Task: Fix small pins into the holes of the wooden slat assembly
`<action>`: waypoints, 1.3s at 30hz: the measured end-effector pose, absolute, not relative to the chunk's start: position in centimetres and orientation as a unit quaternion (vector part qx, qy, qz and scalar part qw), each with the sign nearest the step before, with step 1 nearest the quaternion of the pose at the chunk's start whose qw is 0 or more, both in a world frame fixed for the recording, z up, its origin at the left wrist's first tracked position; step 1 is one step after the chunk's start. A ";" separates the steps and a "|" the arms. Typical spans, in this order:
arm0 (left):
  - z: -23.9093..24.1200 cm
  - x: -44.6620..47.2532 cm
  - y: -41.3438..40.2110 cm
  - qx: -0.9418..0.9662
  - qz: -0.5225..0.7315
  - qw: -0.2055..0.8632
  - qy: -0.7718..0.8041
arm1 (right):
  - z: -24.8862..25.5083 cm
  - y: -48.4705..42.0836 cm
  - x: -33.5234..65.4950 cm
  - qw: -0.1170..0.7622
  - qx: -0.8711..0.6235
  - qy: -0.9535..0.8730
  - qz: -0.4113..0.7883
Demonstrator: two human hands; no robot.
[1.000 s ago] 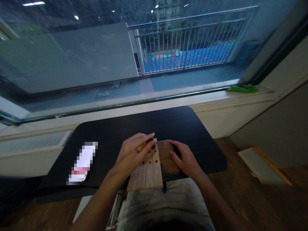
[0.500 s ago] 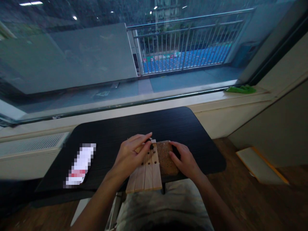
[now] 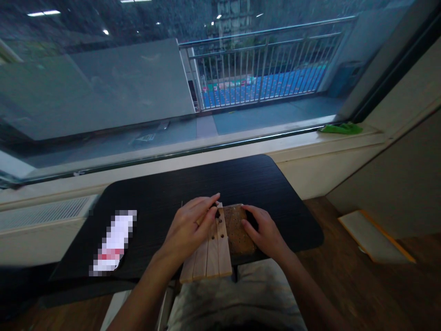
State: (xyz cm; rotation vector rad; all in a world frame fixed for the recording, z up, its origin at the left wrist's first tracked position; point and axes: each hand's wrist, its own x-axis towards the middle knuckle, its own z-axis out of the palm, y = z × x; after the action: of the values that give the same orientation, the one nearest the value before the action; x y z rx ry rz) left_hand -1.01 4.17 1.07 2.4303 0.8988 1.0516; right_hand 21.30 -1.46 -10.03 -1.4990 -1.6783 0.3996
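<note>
My left hand is over the far end of a pale wooden board with lengthwise grooves and dark round holes. Its thumb and fingers pinch a small dark piece, mostly covered by the fingertips; its kind cannot be made out. Beside the wooden board, on its right, lies a brown board speckled with small dots. My right hand grips that board's right side, thumb on top and index finger at the far corner. The near end of the wooden board juts past the table edge above my lap.
Both boards rest on a black table with rounded corners. A phone with a blurred-out screen lies at the left. Beyond the table run a windowsill and a large window, with a green cloth on the sill. A flat orange-edged panel is at the right.
The view has shifted slightly. My left hand has tilted a little down over the wooden board and now covers more of its holes. My right hand stays on the brown board.
</note>
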 end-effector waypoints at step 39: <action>-0.3 -0.1 4.0 0.769 0.473 0.159 0.399 | -10.0 -1.6 21.3 0.430 -0.597 -0.657 0.165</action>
State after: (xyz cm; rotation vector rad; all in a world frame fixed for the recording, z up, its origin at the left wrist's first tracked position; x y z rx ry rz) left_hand -0.10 3.97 -0.26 2.1991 1.1398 1.3508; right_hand 21.34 -1.61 -9.97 -1.4895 -1.6379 0.4121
